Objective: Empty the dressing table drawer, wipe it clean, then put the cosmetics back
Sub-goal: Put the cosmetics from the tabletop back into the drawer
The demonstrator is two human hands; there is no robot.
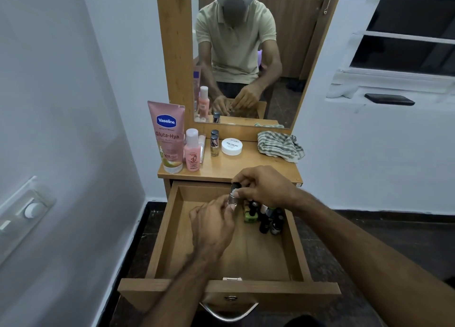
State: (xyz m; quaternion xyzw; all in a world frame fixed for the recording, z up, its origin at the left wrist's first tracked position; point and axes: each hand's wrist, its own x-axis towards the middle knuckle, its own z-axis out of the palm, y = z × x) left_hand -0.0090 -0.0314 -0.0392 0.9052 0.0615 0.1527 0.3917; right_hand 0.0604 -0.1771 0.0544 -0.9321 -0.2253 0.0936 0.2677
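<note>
Fingers: our right hand pinches a nail polish bottle at centre frame, our left hand gripping its base.
Drawer: bottles clustered just beneath.
Risk: we judge a slipped bottle topples them.

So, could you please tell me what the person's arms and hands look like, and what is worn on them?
Both forearms are bare, with no sleeve in direct view. The left hand and right hand show no gloves, watch or rings. The mirror shows a pale short-sleeved polo shirt ending above the elbows.
</note>
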